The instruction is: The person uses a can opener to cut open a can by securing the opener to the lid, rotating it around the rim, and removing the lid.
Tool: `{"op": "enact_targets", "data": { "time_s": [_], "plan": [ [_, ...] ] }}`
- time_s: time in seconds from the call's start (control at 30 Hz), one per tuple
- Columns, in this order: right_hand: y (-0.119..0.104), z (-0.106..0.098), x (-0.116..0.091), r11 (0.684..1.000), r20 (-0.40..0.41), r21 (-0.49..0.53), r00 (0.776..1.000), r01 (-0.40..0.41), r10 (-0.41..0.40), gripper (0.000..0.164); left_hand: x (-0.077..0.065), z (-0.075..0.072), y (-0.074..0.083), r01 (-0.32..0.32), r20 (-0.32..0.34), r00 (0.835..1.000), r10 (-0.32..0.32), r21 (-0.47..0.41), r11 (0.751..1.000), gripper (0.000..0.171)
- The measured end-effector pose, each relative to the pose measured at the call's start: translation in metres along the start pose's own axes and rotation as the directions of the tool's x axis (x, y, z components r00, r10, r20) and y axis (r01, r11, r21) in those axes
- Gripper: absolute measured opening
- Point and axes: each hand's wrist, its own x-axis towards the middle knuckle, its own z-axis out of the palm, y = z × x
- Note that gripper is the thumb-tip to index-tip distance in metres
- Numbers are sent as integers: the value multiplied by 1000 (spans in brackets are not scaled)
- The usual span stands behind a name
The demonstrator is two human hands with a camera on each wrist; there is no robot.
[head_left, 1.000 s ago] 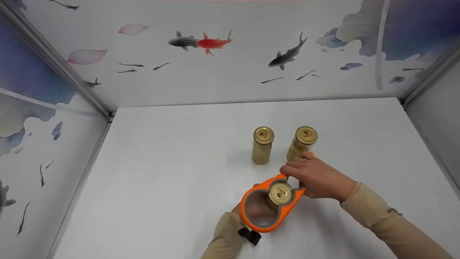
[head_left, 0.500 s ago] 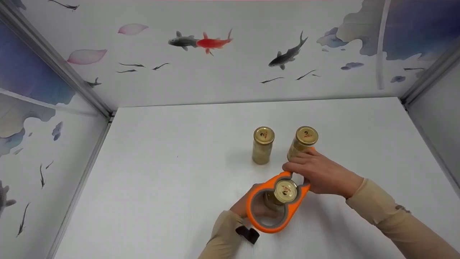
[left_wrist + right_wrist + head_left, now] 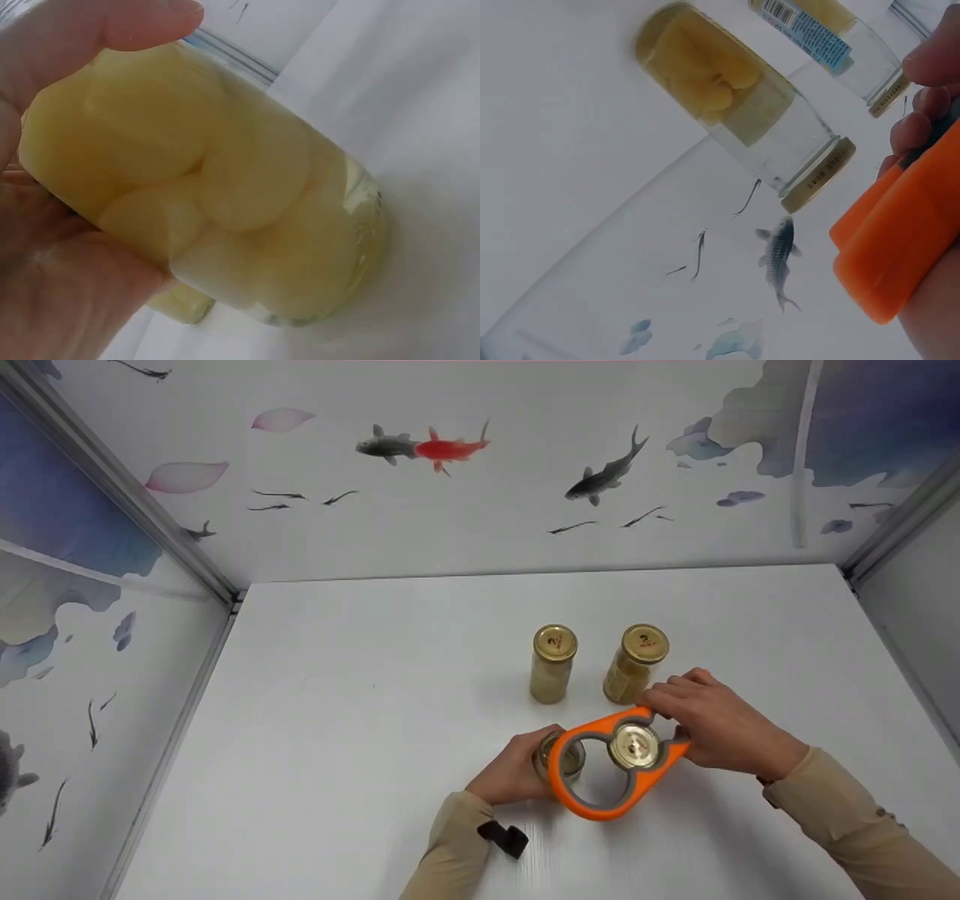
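Note:
My left hand grips a glass jar of pale yellow fruit pieces in liquid, thumb on one side and palm on the other. Seen from above, the jar's mouth is bare. My right hand holds the handles of an orange jar opener with grey inner edges. A gold lid sits in the opener's smaller opening, to the right of the jar. The opener's large ring overlaps the jar's mouth in the head view. In the right wrist view the opener's orange handles lie in the curled fingers.
Two more gold-lidded jars stand upright on the white table beyond the hands: a left jar and a right jar, close to my right fingers. A back wall with painted fish and side walls enclose the table.
The opener and lid have moved right and away from the jar, whose mouth now shows. My right hand has shifted right and away from the right-hand jar. The left hand still grips its jar.

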Motion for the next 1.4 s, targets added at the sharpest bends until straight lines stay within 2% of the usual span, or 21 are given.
{"op": "enact_targets", "data": {
  "time_s": [0.07, 0.17, 0.2, 0.33, 0.5, 0.67, 0.9, 1.07, 1.2, 1.4],
  "plan": [
    [3, 0, -8, 1000, -13, 2, 1000, -26, 26, 49, 2, 5, -17, 69, -53, 996, -69, 7, 998, 49],
    [8, 1, -21, 997, -17, 7, 997, -78, 78, 48, 2, -2, -34, 58, -40, 997, -59, -24, 998, 53],
    [10, 2, -26, 995, -12, 7, 995, -99, 99, 48, 2, -5, -39, 72, -39, 997, -74, -59, 996, 54],
    [15, 6, -45, 982, 13, 3, 982, -191, 191, 52, 4, -18, -42, 107, -37, 993, -111, -90, 990, 57],
    [19, 11, -63, 962, 51, -24, 960, -273, 274, 56, 7, -31, -43, 154, -94, 982, -162, -90, 984, 59],
    [21, 14, -75, 948, 82, -31, 945, -316, 317, 57, 7, -46, -50, 187, -150, 967, -206, -126, 974, 63],
    [23, 20, -90, 936, 55, -31, 935, -350, 351, 59, 8, -76, -58, 231, -183, 950, -255, -140, 963, 62],
    [22, 19, -99, 906, 85, -39, 902, -421, 423, 58, 10, -94, -61, 257, -209, 936, -285, -150, 955, 63],
    [22, 20, -101, 884, 122, -37, 876, -466, 466, 55, 10, -104, -67, 246, -234, 930, -283, -174, 954, 63],
    [20, 22, -98, 882, 142, -30, 871, -470, 469, 52, 8, -114, -75, 230, -266, 917, -296, -251, 940, 64]
  ]
}}
